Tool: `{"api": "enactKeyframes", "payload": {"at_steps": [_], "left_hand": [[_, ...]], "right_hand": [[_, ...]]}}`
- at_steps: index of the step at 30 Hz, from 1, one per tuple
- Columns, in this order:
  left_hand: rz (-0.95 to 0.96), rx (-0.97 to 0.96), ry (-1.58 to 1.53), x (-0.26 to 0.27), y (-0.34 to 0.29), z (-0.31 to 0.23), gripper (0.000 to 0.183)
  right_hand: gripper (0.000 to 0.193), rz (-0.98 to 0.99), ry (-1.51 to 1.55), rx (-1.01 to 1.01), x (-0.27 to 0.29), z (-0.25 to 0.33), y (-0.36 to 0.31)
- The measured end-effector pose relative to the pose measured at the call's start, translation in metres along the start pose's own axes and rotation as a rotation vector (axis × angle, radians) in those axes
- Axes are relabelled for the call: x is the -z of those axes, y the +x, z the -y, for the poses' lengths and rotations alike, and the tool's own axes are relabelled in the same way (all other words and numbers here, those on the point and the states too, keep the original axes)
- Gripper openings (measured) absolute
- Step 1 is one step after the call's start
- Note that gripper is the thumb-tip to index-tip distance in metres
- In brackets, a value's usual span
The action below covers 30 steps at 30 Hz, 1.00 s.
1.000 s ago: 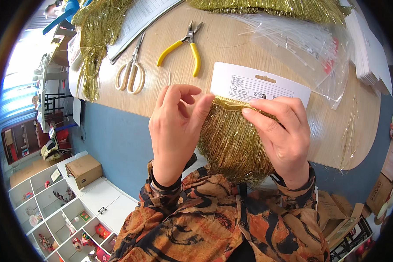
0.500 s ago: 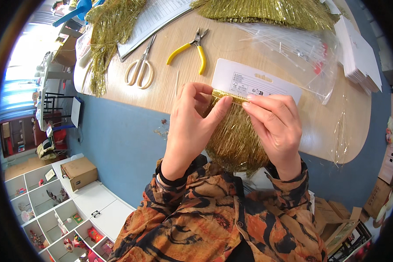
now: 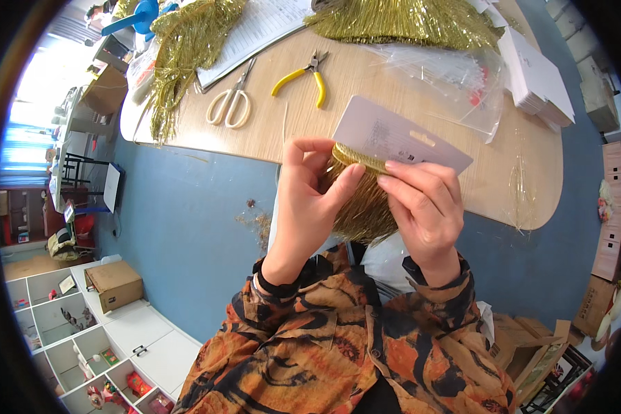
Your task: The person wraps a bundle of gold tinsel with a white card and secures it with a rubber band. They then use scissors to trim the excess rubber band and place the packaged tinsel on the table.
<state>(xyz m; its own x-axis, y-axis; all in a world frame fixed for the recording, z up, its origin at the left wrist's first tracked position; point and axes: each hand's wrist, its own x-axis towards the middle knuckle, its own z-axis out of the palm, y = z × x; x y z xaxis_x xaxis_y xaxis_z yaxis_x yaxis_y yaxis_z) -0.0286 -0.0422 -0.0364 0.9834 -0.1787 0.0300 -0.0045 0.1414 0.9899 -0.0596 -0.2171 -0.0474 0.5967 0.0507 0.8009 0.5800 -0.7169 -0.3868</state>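
Between my two hands is a gold tinsel fringe (image 3: 363, 210), its banded top edge pinched and its strands hanging toward my lap. My left hand (image 3: 306, 200) is closed on the left end of the band, thumb in front. The fingertips of my right hand (image 3: 428, 210) pinch the right end. Right behind the band stands a white header card (image 3: 386, 131) with a slotted hang hole, tilted and touching the fringe. How the card is held is hidden behind the fingers.
On the wooden table (image 3: 255, 145) lie scissors (image 3: 229, 107), yellow-handled pliers (image 3: 315, 69) and a bag of clear plastic ties (image 3: 455, 79). More gold tinsel (image 3: 407, 24) lies at the far edge, with a stack of white cards (image 3: 535, 76) at right. A cardboard box (image 3: 114, 284) sits lower left.
The header card has tilted, its printed face now seen more slantwise, and the fringe band has turned slightly. Both hands keep their pinch. The whole view has shifted a little.
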Motion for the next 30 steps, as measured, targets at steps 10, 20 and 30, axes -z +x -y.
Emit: {"api": "enactKeyframes", "payload": {"at_steps": [10, 20, 30], "left_hand": [[0.442, 0.016, 0.265, 0.019, -0.032, -0.015, 0.046], [0.592, 0.058, 0.38, 0.006, -0.039, -0.029, 0.044], [0.633, 0.029, 0.433, -0.013, -0.026, -0.022, 0.033]], "right_hand": [[0.073, 0.395, 0.431, -0.691, 0.083, 0.031, -0.001], [0.057, 0.577, 0.589, -0.808, 0.087, 0.037, -0.018], [0.045, 0.536, 0.604, -0.999, 0.09, 0.029, -0.04]]}}
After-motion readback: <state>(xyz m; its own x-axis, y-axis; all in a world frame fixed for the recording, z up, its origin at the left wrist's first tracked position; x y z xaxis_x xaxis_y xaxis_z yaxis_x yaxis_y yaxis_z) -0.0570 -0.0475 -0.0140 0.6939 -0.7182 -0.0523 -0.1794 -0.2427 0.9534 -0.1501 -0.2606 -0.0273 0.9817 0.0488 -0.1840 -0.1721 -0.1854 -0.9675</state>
